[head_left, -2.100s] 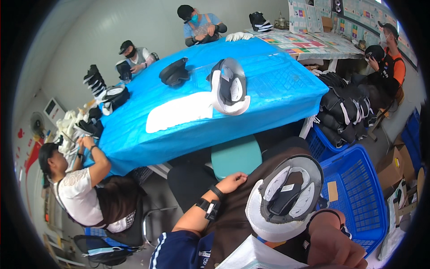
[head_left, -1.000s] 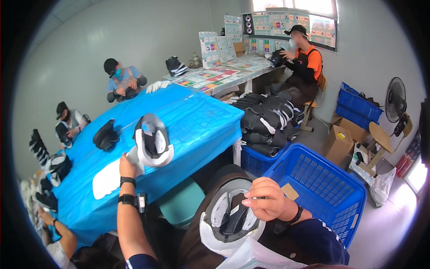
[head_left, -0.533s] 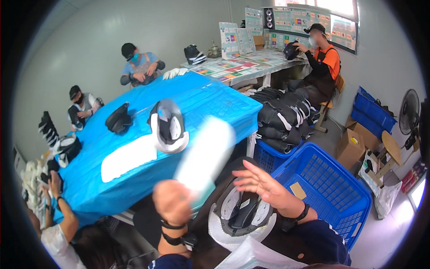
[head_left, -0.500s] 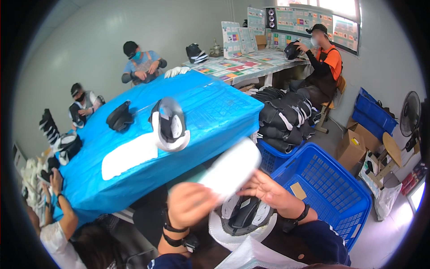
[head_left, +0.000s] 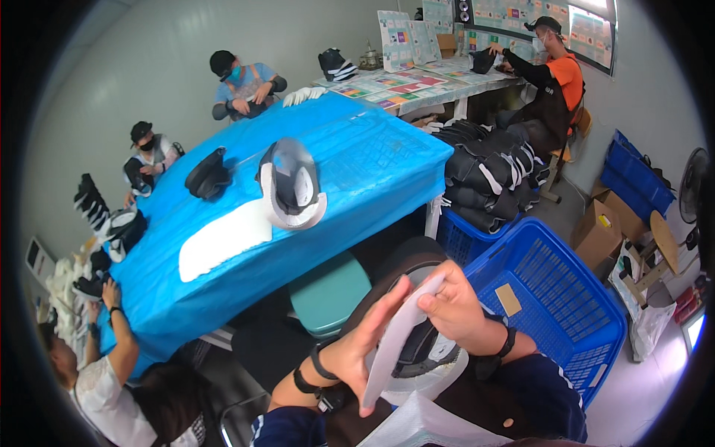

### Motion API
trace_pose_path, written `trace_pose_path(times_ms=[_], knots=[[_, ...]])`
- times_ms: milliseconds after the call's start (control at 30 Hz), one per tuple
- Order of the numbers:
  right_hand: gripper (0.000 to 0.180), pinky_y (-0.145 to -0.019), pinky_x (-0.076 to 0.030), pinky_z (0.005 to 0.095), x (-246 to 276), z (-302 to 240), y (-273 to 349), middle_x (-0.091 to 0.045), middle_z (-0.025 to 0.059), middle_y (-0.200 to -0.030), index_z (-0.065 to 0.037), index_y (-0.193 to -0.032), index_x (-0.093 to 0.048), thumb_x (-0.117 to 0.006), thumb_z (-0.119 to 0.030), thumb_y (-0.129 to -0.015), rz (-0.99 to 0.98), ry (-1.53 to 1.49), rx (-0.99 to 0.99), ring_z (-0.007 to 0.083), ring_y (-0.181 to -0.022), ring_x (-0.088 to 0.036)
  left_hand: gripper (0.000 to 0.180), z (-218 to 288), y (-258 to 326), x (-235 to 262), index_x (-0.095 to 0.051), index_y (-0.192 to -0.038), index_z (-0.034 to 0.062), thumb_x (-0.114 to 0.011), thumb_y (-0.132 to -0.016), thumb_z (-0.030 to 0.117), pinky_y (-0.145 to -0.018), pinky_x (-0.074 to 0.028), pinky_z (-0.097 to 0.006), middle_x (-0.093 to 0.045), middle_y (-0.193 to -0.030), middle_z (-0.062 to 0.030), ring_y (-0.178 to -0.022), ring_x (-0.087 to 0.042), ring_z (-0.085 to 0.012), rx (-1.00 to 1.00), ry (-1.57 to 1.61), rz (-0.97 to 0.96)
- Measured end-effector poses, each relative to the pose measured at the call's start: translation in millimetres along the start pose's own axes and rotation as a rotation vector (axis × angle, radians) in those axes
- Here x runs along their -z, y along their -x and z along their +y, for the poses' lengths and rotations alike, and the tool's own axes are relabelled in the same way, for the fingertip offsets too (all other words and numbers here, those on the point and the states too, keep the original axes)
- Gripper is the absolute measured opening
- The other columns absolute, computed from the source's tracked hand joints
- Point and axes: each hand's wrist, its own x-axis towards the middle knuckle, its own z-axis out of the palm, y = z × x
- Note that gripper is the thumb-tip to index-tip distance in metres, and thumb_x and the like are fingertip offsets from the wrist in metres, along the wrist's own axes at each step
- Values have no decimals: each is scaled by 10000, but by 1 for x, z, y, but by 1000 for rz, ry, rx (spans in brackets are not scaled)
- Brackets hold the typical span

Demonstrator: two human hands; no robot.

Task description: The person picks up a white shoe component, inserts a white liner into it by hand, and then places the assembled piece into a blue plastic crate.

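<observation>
My right hand (head_left: pixel 453 305) pinches the upper end of a thin white pad (head_left: pixel 402 339), thumb on one face and fingers behind. The pad stands edge-on and tilted in front of me. My left hand (head_left: pixel 357 350) is open, its fingers stretched out flat alongside the pad's left face. Beneath both hands, a rounded black-and-white padded piece (head_left: pixel 439 376) rests at my lap, partly hidden by the pad and my hands. A similar black-and-white padded piece (head_left: pixel 294 186) sits on the blue-covered table (head_left: pixel 357 194), beside white sheets with a wavy edge (head_left: pixel 223 242).
A blue plastic basket (head_left: pixel 551 328) holding a cardboard scrap is at my right. Behind it, black padded pieces (head_left: pixel 491 167) are heaped over another basket. A teal stool (head_left: pixel 328 294) stands by the table. Several people work around the tables; a fan (head_left: pixel 694 186) is far right.
The white pad has turned from lying broad and slanted to standing edge-on, closer to me. My left hand has opened flat beside it. The view has shifted slightly, uncovering the teal stool.
</observation>
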Motion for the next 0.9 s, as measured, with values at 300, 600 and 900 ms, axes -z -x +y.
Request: trace_pose_path(times_ms=[300,600,900], knots=[[475,-846,-418,306,-4,2,5,-489,205,-1114,30,-1161,-341,-604,-136,-802,-262,846,251,228,-1031,-516,969,-17,6,-20,-197,-1274,78,-815,-529,106,-879,-418,-395,-457,-1169,-203,-1022,-508,-276,66,-1,635],[485,-905,-408,316,-11,19,1,-505,144,-1107,37,-1183,-351,-613,-43,-783,-55,674,79,196,-1054,-502,525,-16,2,-17,-333,-1148,19,-634,-785,248,-846,-434,-352,-496,-1084,-189,-993,-522,-241,83,-80,741],[405,-869,-416,286,-12,15,-2,-514,123,-1100,33,-1187,-396,-554,-63,-828,-86,657,57,169,-1013,-514,600,-5,12,11,-467,-1091,-29,-594,-764,458,-813,-425,-287,-560,-1037,-132,-934,-549,-173,309,-95,536]])
